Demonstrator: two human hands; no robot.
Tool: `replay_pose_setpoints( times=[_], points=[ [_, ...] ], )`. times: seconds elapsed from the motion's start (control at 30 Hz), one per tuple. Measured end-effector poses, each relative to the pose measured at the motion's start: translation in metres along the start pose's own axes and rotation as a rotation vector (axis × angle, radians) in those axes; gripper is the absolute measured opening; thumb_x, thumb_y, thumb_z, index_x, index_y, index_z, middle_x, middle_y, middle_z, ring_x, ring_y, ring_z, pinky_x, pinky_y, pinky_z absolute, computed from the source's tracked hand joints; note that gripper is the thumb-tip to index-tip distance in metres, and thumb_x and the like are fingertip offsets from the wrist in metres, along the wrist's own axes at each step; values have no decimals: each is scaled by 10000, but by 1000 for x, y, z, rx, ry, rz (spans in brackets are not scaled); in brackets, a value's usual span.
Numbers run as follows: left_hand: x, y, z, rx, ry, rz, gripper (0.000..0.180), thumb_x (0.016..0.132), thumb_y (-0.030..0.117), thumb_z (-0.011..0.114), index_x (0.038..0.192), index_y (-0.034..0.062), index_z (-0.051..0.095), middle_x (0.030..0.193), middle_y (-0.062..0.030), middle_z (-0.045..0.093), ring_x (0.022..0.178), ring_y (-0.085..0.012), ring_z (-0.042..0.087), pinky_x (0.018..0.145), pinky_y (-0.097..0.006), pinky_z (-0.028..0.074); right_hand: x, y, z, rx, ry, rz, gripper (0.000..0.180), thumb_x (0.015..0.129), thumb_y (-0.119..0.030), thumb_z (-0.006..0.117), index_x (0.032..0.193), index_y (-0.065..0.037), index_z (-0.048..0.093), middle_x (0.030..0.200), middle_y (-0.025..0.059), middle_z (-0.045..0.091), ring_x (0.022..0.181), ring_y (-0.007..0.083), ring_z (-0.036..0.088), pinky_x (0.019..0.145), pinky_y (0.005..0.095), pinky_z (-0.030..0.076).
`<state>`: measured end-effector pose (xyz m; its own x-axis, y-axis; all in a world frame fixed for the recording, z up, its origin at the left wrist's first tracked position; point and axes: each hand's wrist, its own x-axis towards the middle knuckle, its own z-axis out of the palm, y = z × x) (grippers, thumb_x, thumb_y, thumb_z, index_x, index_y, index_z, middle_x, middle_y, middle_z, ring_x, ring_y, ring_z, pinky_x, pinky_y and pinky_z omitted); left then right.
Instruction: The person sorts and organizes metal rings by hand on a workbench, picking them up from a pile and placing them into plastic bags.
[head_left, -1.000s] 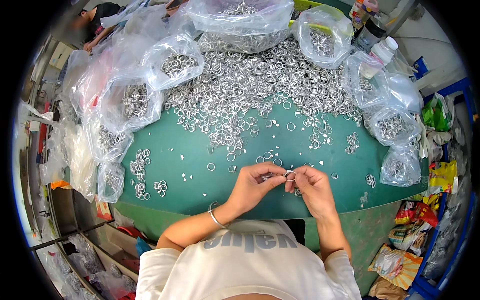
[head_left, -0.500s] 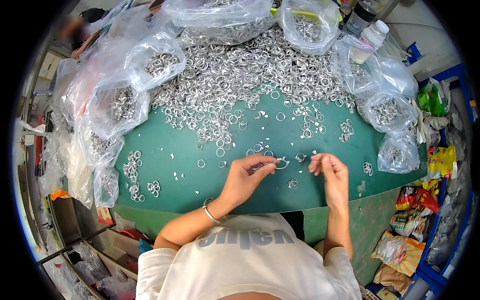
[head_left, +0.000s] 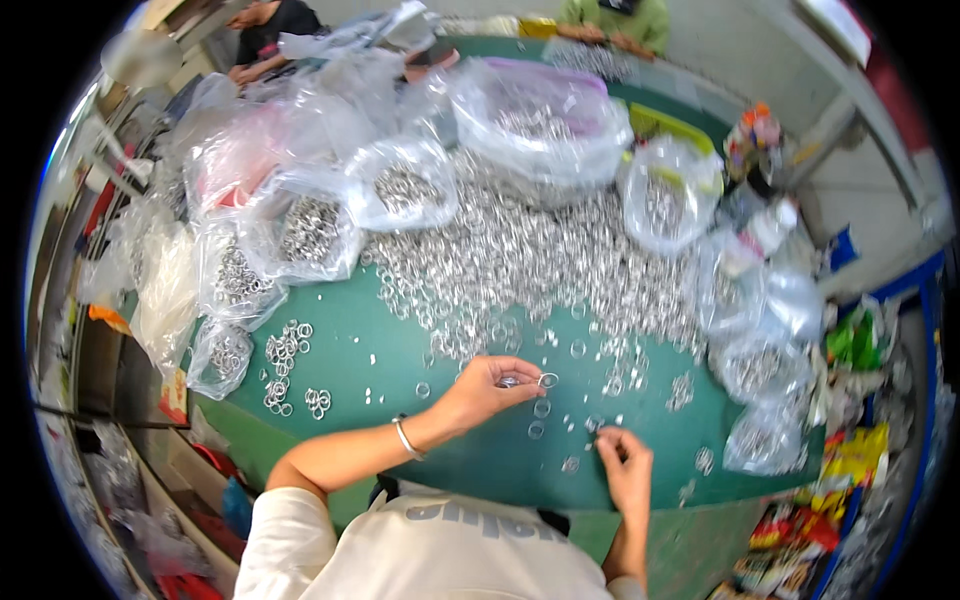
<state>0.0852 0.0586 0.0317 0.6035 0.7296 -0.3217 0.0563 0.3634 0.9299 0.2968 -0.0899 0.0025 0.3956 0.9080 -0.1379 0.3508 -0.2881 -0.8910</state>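
Note:
My left hand (head_left: 488, 392), a bangle on its wrist, pinches a silvery metal ring (head_left: 548, 381) upright between thumb and fingertips. More ring metal shows inside its curled fingers. To the right, my right hand (head_left: 627, 462) has thumb and forefinger drawn together at a small group of rings (head_left: 594, 424) on the green table (head_left: 450, 455); blur partly hides the contact. Two loose rings (head_left: 539, 418) lie between the hands, and another small ring cluster (head_left: 570, 464) is nearer to me. Beyond my hands spreads a big heap of rings (head_left: 520, 270).
Open plastic bags of rings (head_left: 403, 188) line the heap's left, far and right sides. Ring piles (head_left: 288, 345) lie at left, others (head_left: 681, 392) at right. A white bottle (head_left: 770, 228) stands far right. Two people (head_left: 612, 25) are across the table.
The view has tilted up, showing more of the far side and the people there. My right hand has come down onto the small ring group; my left still holds a ring.

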Motion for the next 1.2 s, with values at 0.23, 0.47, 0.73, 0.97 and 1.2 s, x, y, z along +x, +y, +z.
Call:
replay_pose_setpoints(
  times=[0.23,0.47,0.73,0.97,1.2],
  points=[
    [122,199,-62,-108,362,560,180,868,116,602,986,-19,620,768,-5,593,579,-56,446,514,-198,359,12,2,7,26,-49,37,107,826,-52,632,906,13,662,704,-25,606,600,18,463,536,182,379],
    [211,289,-94,140,518,742,210,797,140,642,858,-61,655,653,-12,562,530,-75,457,463,-234,349,12,-28,0,-48,-11,38,227,865,-187,601,1012,-20,650,884,182,671,808,242,650,740,328,494],
    [305,302,-186,350,514,672,95,758,51,602,719,-32,624,658,-107,620,627,-211,617,531,-323,454,21,-19,13,-55,34,69,237,862,-185,612,1014,-7,648,887,180,671,809,227,647,738,329,494],
    [234,274,-129,-346,169,439,164,905,122,518,889,-39,544,722,-84,520,613,-150,490,512,-287,412,23,-16,17,-39,34,-1,141,824,-78,630,936,2,660,779,97,650,634,122,545,589,263,435],
    [68,172,-75,-745,-150,99,434,967,196,335,1250,-130,382,1110,-227,534,966,-255,568,842,-342,502,20,-19,23,-1,35,-114,107,796,-17,628,897,-2,661,746,99,613,610,144,540,565,268,434]
  ],
)
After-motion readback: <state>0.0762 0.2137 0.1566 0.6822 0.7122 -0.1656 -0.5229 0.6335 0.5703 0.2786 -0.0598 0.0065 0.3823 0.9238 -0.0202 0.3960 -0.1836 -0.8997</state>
